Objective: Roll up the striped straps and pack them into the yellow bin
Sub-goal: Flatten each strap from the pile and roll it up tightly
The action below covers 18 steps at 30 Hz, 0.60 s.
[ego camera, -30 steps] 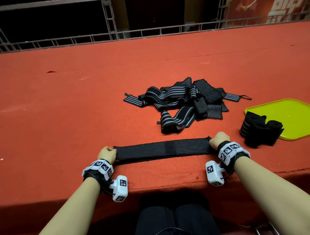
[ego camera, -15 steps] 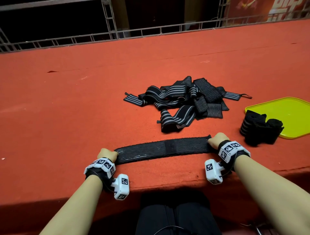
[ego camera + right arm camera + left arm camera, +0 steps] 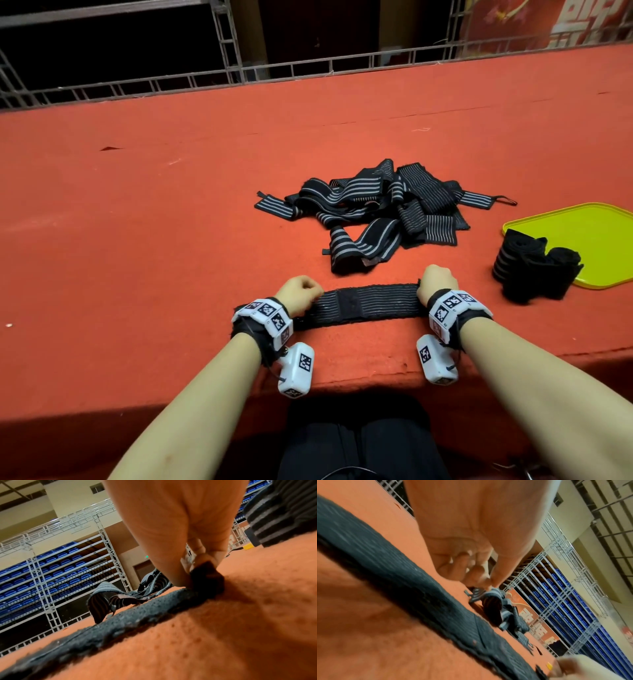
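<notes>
Two hands work one striped strap (image 3: 368, 303) that lies flat near the front edge of the red worktop (image 3: 137, 240). Our left hand (image 3: 298, 294) is curled at the strap's left end; whether its fingers actually grip the fabric, we cannot tell. Our right hand (image 3: 439, 281) pinches the right end between thumb and fingers (image 3: 199, 559). Beyond lies a loose pile of straps (image 3: 380, 209). Rolled straps (image 3: 534, 270) rest on the near edge of the yellow bin (image 3: 589, 226) at right.

Both hands, left (image 3: 297, 294) and right (image 3: 439, 283), are curled low with forearms extended forward.
</notes>
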{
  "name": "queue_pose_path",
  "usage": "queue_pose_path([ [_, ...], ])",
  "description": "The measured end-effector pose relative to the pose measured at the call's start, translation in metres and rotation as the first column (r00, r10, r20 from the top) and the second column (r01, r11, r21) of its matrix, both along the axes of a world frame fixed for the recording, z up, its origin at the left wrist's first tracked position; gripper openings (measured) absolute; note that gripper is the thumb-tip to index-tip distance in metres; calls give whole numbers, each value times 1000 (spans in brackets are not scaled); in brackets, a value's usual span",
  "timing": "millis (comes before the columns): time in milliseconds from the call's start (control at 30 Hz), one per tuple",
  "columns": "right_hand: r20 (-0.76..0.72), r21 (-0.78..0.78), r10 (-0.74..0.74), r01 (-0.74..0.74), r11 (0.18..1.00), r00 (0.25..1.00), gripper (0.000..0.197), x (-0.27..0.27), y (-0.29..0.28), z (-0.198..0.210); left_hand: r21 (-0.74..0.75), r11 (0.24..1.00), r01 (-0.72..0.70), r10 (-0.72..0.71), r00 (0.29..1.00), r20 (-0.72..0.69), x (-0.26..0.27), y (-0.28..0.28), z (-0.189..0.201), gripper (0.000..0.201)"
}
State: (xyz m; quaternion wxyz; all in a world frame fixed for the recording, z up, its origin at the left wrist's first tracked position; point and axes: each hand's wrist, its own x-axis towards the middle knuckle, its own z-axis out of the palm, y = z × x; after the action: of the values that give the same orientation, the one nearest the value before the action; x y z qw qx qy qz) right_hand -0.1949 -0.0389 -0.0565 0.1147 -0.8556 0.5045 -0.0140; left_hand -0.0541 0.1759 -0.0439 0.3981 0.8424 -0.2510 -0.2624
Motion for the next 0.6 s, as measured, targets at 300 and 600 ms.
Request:
queue_pose_path([
  [300,23,120,-22,19,993,999,21,4,-2,11,-23,999,48,-52,976,-211,-27,-26,-28,22],
  [600,68,212,-57,42,976,996,35,-1,-1,6,-56,991,-120,89,920,-382,-25,-26,-25,36],
])
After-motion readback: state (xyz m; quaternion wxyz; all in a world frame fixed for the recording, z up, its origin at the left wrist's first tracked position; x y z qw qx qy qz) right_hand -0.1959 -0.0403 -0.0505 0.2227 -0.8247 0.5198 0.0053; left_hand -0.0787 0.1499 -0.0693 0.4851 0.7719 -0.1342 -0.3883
